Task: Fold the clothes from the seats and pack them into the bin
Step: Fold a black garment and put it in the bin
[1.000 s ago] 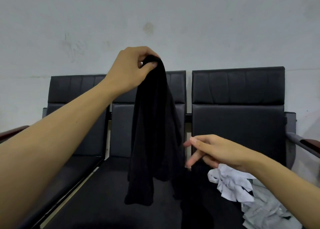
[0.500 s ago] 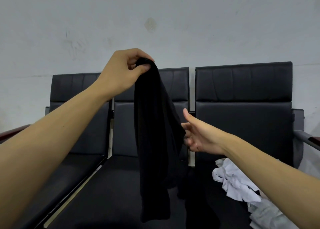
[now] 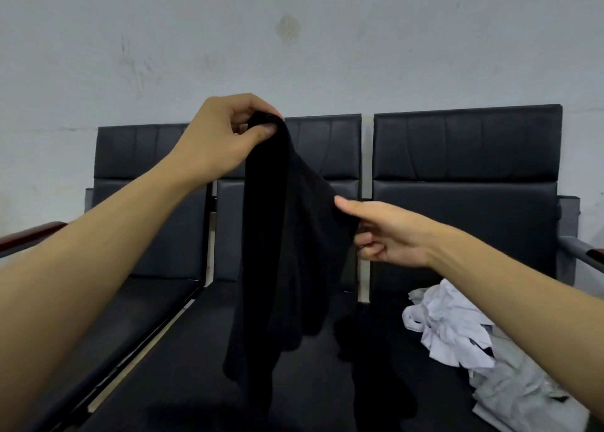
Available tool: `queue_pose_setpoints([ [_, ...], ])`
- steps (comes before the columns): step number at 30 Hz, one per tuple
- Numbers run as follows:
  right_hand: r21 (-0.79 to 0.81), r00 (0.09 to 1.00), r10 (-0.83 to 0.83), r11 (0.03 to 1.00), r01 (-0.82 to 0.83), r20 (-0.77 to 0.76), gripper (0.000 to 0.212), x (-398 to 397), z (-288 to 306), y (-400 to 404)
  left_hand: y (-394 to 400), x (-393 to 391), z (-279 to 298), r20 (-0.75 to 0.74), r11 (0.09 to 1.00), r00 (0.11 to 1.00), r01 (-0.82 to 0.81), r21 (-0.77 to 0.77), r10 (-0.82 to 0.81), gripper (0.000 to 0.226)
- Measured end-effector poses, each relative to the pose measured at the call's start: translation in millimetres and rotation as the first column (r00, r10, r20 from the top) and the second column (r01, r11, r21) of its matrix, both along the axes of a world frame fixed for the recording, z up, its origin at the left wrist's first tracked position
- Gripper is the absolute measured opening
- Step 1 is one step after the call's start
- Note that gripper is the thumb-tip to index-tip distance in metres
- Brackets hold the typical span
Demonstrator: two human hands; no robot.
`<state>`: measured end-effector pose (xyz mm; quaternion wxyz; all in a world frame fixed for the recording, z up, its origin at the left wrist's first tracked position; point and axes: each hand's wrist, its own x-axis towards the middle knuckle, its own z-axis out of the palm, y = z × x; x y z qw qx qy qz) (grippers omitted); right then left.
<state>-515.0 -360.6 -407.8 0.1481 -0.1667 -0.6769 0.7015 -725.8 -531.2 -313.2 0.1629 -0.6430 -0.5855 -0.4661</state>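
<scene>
1. Black garment – plain dark fabric, no print or seams readable; hanging in loose vertical folds, bunched at top, widening toward mid, lower edge ragged w/ two drooping ends. It's hanging in the air in front of the middle seat, lower ends dangling just above the seat pad; can't tell if touching.
2. Left hand – raised, thumb & curled fingers pinching the garment's top bunch, carrying its weight.
3. Right hand – reaching in from the right at mid height, thumb lying on top of the garment's right edge, fingers curling under; pinching that edge, pulling the cloth out sideways.
4. White clothes – crumpled pile lying on the right seat, near right side; pale grey piece lying under/nearer it.
5. Seats – row of three black padded chairs w/ high backs, standing against a grey wall; reddish armrest at far left end.
</scene>
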Motion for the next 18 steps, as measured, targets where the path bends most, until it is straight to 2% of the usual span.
queue_pose_setpoints([
  [4,0.09,0.998,-0.061,0.994,0.059,0.017,0.037,9,19,13,-5,-8,-3,0.008,1.0,1.0,0.003,-0.008,-0.003,0.017],
  [7,0.218,0.988,-0.154,0.964,0.155,-0.021,0.029,14,34,17,-6,-11,-7,0.03,1.0,1.0,0.007,-0.01,-0.007,0.017],
  [10,0.362,0.991,-0.131,0.924,0.124,-0.005,0.029,17,45,16,-6,-13,-8,0.05,1.0,0.999,0.017,-0.016,-0.017,0.017],
  [12,0.331,0.996,-0.086,0.941,0.074,0.02,0.034,20,47,13,-6,-12,-9,0.052,1.0,0.998,0.022,-0.011,-0.022,0.018],
  [14,0.235,0.999,0.014,0.972,-0.024,0.042,0.032,24,44,11,-5,-12,-9,0.062,1.0,0.998,0.03,0.001,-0.03,0.018],
  [16,0.166,0.993,0.119,0.979,-0.122,0.024,0.021,27,40,7,-4,-14,-12,0.074,0.999,0.996,0.048,0.008,-0.048,0.018],
  [18,0.133,0.986,0.167,0.978,-0.162,-0.025,0.025,26,36,6,-4,-17,-14,0.084,0.997,0.993,0.08,0.008,-0.081,0.019],
])
